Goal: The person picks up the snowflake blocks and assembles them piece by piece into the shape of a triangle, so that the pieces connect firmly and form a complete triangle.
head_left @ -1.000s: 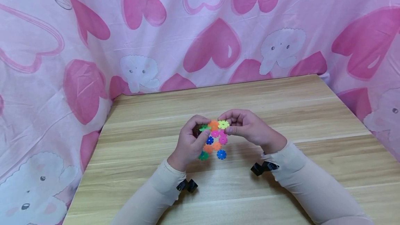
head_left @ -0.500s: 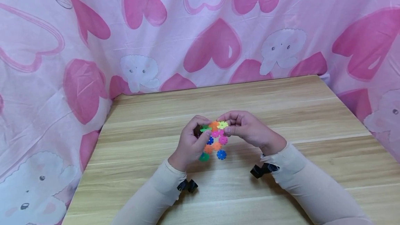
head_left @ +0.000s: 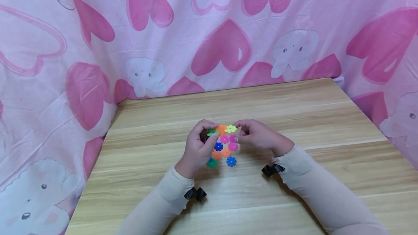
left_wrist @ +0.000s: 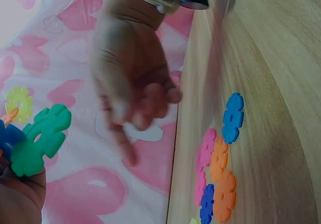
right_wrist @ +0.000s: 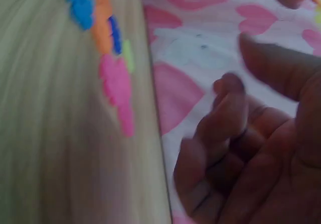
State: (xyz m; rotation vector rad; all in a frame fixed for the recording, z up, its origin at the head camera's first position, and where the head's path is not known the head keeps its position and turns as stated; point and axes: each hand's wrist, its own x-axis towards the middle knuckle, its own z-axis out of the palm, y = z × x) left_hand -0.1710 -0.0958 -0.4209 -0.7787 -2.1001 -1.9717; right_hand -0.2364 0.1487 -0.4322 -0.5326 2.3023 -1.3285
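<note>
My left hand (head_left: 197,151) pinches a joined piece of plastic snowflake discs between thumb and fingers, above the table. In it show a green disc (left_wrist: 42,138), a blue disc (left_wrist: 9,139), an orange disc (head_left: 221,130) and a yellow disc (head_left: 230,129). My right hand (head_left: 259,135) is just right of the yellow disc; the right wrist view shows its thumb apart from loosely bent fingers, with nothing between them. Below lie pink discs (head_left: 233,146), a dark blue disc (head_left: 218,147), orange discs (head_left: 226,152), a light blue disc (head_left: 231,161) and a green disc (head_left: 212,163).
The wooden table (head_left: 294,111) ends at the back against a pink curtain (head_left: 183,46) with hearts and white cartoon animals. A small black camera (head_left: 196,194) sits at the left wrist and another black camera (head_left: 272,170) at the right.
My right hand has come away from the yellow disc, shifting slightly to the right and turning. My left hand still holds the joined discs in nearly the same place.
</note>
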